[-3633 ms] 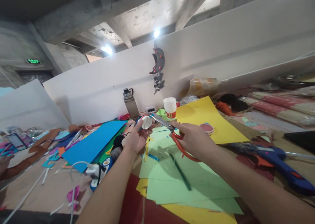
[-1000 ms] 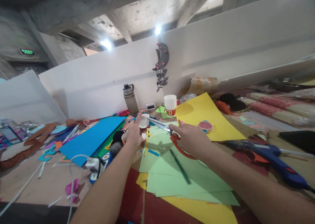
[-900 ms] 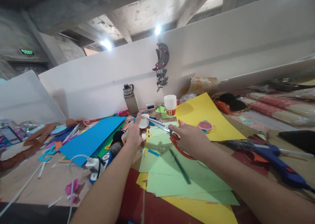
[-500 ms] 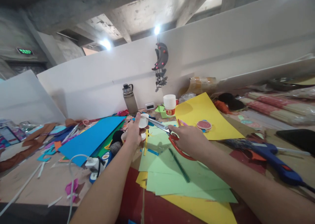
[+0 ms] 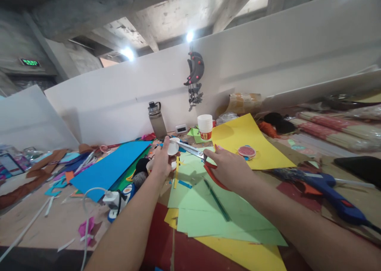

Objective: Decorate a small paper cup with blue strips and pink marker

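Observation:
Between the fingers of my left hand (image 5: pixel 161 159) is a small white round piece, like the bottom of a paper cup (image 5: pixel 173 147). My right hand (image 5: pixel 228 165) grips the red handles of a pair of scissors (image 5: pixel 190 149), whose blades point left and meet the edge of the white piece. Under both hands lie light green paper sheets (image 5: pixel 196 211), with a dark green pencil (image 5: pixel 216 200) and thin yellow and blue paper strips on them. Whether the blades bite into the piece is too small to tell.
A stack of white paper cups (image 5: pixel 205 124) and a grey bottle (image 5: pixel 157 122) stand at the back. Blue card (image 5: pixel 111 167) lies left, by a white plug (image 5: pixel 112 198). Yellow card (image 5: pixel 241 136) with a round pink piece (image 5: pixel 247 152) lies right, near a blue glue gun (image 5: pixel 336 199).
The scissors in my right hand have closed and turned slightly, so the flat of the blade shows more. My left hand and the white piece have barely moved.

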Tool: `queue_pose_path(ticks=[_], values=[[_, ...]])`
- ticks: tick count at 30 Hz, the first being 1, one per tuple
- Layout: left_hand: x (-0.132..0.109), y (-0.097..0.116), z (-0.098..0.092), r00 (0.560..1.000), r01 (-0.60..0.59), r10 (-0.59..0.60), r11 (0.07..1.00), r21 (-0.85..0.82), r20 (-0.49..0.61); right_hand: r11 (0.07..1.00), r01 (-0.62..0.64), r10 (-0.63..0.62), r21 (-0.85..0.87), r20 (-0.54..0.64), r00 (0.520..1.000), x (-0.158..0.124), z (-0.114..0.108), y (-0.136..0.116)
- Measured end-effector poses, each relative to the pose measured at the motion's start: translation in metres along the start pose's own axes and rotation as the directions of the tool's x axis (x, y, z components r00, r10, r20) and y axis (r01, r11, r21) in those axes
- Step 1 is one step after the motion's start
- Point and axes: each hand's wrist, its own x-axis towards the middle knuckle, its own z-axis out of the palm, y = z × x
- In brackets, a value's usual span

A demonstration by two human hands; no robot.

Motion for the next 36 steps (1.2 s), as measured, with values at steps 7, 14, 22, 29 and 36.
queue_pose_path(ticks=[7, 14, 22, 29, 36], values=[[-0.0011, 0.0, 0.0026, 1.0, -0.004, 0.004, 1.0, -0.004, -0.025, 0.998, -0.019, 0.017, 0.061, 0.018, 1.0, 0.0007, 0.0014, 0.0005], [-0.0019, 0.0, 0.0029, 1.0, -0.025, 0.026, 0.998, 0.06, -0.007, 0.997, -0.039, 0.034, 0.07, 0.064, 0.997, 0.0004, -0.0005, -0.0013], [-0.0001, -0.0049, 0.0029, 0.999, 0.051, -0.051, 0.999, 0.018, 0.009, 0.998, -0.04, 0.035, 0.045, 0.112, 0.993, 0.0012, 0.0025, 0.0004], [-0.001, -0.0019, 0.0025, 0.991, 0.114, -0.113, 0.994, -0.006, 0.068, 0.999, -0.017, 0.015, 0.031, 0.091, 0.996, -0.0001, -0.0008, -0.0025], [-0.0005, 0.0012, 0.0006, 0.984, 0.143, -0.14, 0.99, -0.019, 0.108, 1.0, -0.009, 0.007, 0.017, 0.114, 0.993, -0.0002, -0.0039, -0.0043]])
